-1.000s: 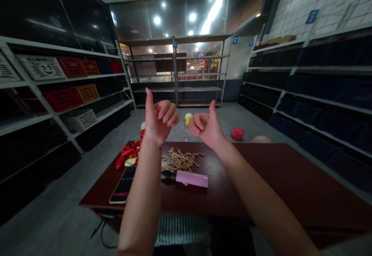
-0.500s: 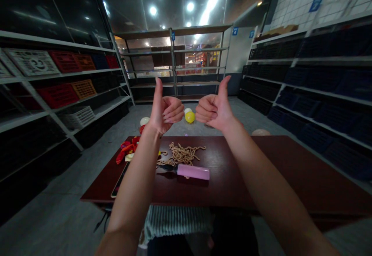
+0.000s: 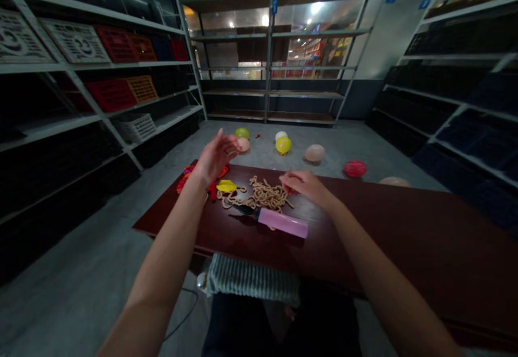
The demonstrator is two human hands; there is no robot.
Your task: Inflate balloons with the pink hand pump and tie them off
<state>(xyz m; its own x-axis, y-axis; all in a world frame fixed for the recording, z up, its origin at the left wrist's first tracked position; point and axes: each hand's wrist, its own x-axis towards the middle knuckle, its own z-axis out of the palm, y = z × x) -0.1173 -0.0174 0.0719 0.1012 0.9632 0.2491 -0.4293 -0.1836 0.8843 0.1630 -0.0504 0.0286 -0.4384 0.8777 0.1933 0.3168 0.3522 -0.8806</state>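
My left hand (image 3: 217, 160) is raised above the far left part of the dark red table (image 3: 364, 227). Its fingers are apart and it holds nothing. Below it lie red and orange deflated balloons (image 3: 188, 176), partly hidden by the hand and forearm, and a yellow deflated balloon (image 3: 226, 186). My right hand (image 3: 305, 185) hovers just right of a tangle of tan long thin balloons (image 3: 269, 195). Its fingers are loosely curled and slightly blurred, with nothing visible in them. Nearer to me lies a pink balloon hand pump (image 3: 283, 223) with a black nozzle end (image 3: 245, 209).
Inflated balloons lie on the floor beyond the table, among them a yellow one (image 3: 283, 145), a pale pink one (image 3: 314, 153) and a red one (image 3: 355, 168). Shelves with crates (image 3: 115, 44) stand left, a metal rack (image 3: 269, 65) behind. A ribbed grey-green cloth (image 3: 254, 278) is below the table edge.
Both hands have come down from raised thumbs-up fists toward the table. The left fingers have spread and the right fist has loosened. The view has tilted down, showing more balloons on the floor.
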